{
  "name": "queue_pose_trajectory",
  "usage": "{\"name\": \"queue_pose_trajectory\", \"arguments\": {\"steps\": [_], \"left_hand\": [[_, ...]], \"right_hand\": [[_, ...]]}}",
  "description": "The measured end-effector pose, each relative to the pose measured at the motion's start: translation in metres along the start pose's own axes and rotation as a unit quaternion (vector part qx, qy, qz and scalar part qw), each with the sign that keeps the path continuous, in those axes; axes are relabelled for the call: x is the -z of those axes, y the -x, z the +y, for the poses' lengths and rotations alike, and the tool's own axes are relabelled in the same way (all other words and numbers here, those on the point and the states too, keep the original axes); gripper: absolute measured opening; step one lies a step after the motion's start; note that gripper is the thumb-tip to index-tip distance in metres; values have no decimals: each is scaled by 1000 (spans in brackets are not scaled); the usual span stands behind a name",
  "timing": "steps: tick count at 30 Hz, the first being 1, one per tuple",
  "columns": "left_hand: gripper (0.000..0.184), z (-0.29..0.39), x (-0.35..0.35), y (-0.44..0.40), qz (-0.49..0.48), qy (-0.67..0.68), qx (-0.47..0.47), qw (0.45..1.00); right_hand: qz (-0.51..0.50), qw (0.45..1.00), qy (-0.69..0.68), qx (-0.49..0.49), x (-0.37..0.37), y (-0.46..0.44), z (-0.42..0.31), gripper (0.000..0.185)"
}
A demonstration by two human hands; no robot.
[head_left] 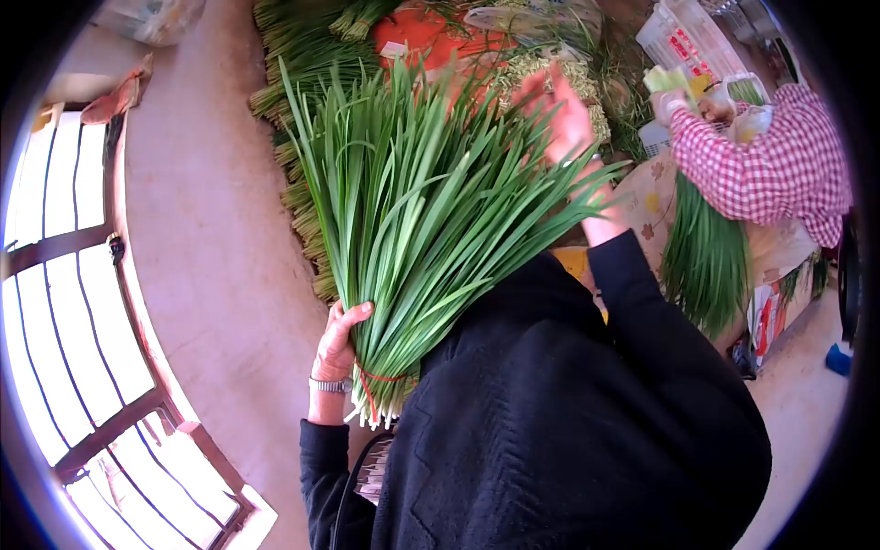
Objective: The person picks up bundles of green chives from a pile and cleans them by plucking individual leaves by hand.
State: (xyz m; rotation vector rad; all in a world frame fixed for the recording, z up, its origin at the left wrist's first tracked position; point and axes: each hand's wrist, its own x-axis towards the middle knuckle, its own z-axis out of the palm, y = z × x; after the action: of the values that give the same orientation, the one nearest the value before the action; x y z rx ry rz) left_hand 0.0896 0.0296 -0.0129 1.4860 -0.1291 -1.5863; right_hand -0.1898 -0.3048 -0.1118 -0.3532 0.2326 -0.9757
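Note:
A large bunch of long green leafy stalks [403, 192] fans out toward the top of the view, its pale cut ends low by my body. A red tie [380, 377] circles it near those ends. My left hand [337, 344] is wrapped round the bunch just above the tie, thumb on top. My right hand [566, 115] is raised beyond the leaf tips on the right, fingers spread and slightly blurred, with nothing seen in it. Some leaf tips cross in front of my right wrist.
More bunches [316, 55] are piled against the wall at the top left. Loose trimmings [541, 78] lie near a red surface [431, 32]. A co-worker in a checked sleeve [752, 170] handles stalks at the right, near a white crate [687, 41]. A barred window [82, 302] stands left.

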Motion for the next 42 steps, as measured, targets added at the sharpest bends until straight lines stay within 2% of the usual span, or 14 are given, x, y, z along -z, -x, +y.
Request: {"name": "queue_pose_trajectory", "arguments": {"steps": [1,3,10,12,13,15,17,19,23,30,33,39,41,42], "left_hand": [[49,0,4,4,7,-10,1,1000],[51,-1,7,10,9,-17,4,1000],[56,-28,17,22,16,17,-12,1000],[57,-33,15,29,17,28,-26,999],[57,-34,13,31,18,27,-24,999],[57,-36,12,36,34,51,-46,997],[59,-44,20,38,45,39,-55,997],[60,-51,19,40,58,76,-76,993],[59,-64,30,50,72,132,-95,984],[56,-72,28,69,122,122,-125,977],[56,-70,26,73,126,111,-133,977],[57,-70,25,76,110,101,-153,977],[57,-73,28,77,111,100,-156,976],[58,-73,29,78,109,98,-155,977]], "right_hand": [[156,982,9,103,-38,1,-9,32],[8,986,71,149,-56,5,-19,32],[-19,885,421,198,-128,37,-10,22],[-33,796,578,178,-138,42,-14,16],[-32,796,578,177,-146,45,-17,16],[-130,638,719,244,-164,47,-13,10],[-204,551,764,266,-172,50,2,11],[-254,517,754,316,-164,58,34,15],[-317,481,790,210,-133,91,66,25],[-305,569,755,116,-110,113,67,24],[-298,574,750,135,-127,97,50,24],[-251,689,655,183,-165,70,10,21],[-182,743,631,127,-193,72,-5,18],[-182,744,609,207,-197,68,-3,14]]}}
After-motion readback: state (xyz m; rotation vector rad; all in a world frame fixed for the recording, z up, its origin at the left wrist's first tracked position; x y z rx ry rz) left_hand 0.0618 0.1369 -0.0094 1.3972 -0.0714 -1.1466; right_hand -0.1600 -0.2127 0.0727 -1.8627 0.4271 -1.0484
